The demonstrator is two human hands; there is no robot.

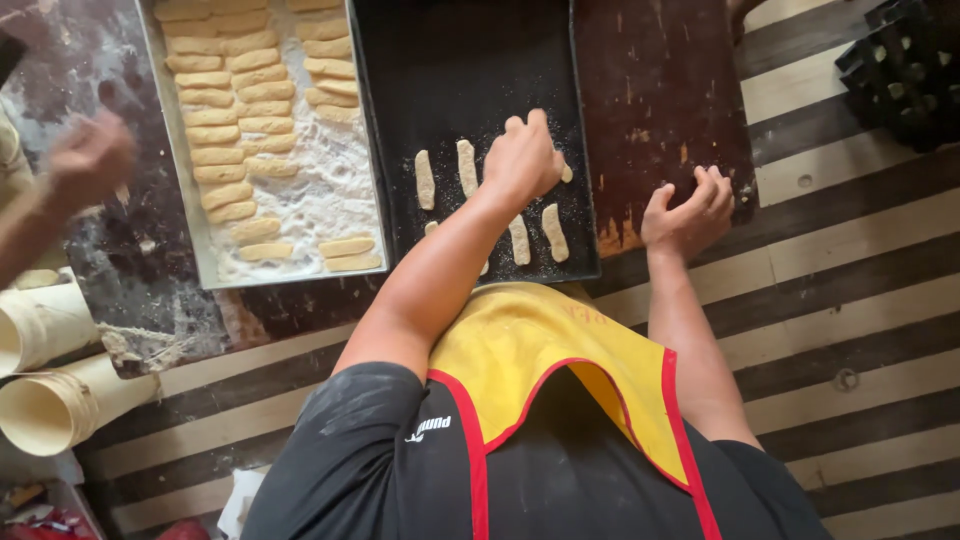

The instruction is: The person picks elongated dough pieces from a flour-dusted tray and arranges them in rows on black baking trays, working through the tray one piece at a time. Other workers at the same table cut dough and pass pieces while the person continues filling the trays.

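Left hand: my left hand (522,158) hangs over the black rectangular metal baking tray (470,60), knuckles up, fingers curled down onto a pale dough stick; I cannot tell from this view whether the fingers are closed on it or only pressing it flat.
Right hand: my right hand (690,212) rests on the dark reddish worn wooden board (665,90) just beside the tray's right rim, fingers loosely bent, nothing in them; I judge it is bracing me as I lean in.
Dough sticks on black tray: several short pale finger-shaped pieces of raw dough (425,180) lie in a loose row near the tray's near end, set apart so they do not touch.
Long axis: each stick runs roughly from the near edge toward the far edge of the tray, nearly parallel to its long sides, a few slightly slanted.
Tray surface: a scatter of flour or crumbs (490,135) lies under and around the sticks; the far part of the tray is bare.
Second tray: a light grey floured metal tray (205,250) sits touching the black one on its left, holding many dough fingers (225,125) laid crosswise in columns.
Other person: a blurred hand and forearm (85,160) at the left edge, above the dark table.
Apron: yellow bib with red edging (540,340).
Paper rolls: cream rolls (55,400) at lower left.
Floor: striped brown and cream planks (850,300).
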